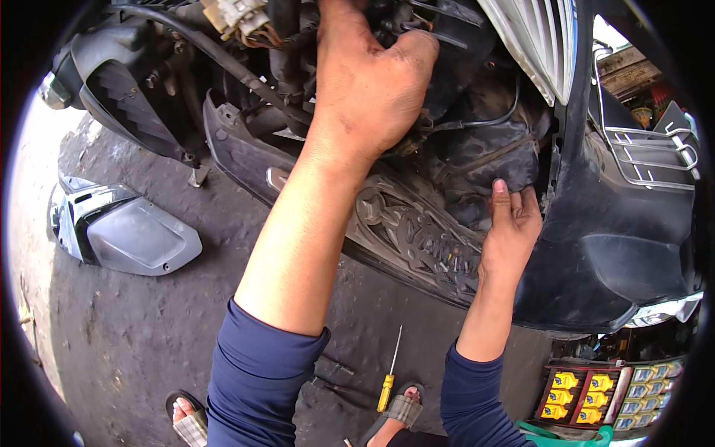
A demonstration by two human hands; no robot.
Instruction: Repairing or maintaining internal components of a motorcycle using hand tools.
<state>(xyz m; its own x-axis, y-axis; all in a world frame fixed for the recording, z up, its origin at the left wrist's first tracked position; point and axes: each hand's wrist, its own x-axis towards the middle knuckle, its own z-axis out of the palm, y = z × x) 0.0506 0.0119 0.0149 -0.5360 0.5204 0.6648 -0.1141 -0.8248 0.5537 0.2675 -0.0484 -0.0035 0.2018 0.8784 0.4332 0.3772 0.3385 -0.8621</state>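
A motor scooter stands before me with its inner parts exposed. My left hand (372, 93) reaches into the top middle of the scooter, beside wiring and hoses; its fingers run out past the upper edge of the view, so its grip is hidden. Lower and to the right, my right hand (512, 217) is closed at the bottom edge of a dusty black plastic housing (495, 153), thumb against it and fingers curled. A thin black cable (484, 121) runs above that housing. Pale wire connectors (237, 16) hang left of my left hand.
The patterned footboard (417, 231) runs below both hands. On the dark ground lie a detached grey and black body panel (141, 231), left, and a yellow-handled screwdriver (389, 376) by my sandalled foot. A rack of yellow bottles (573, 395) stands lower right; a wire basket (648, 153) is upper right.
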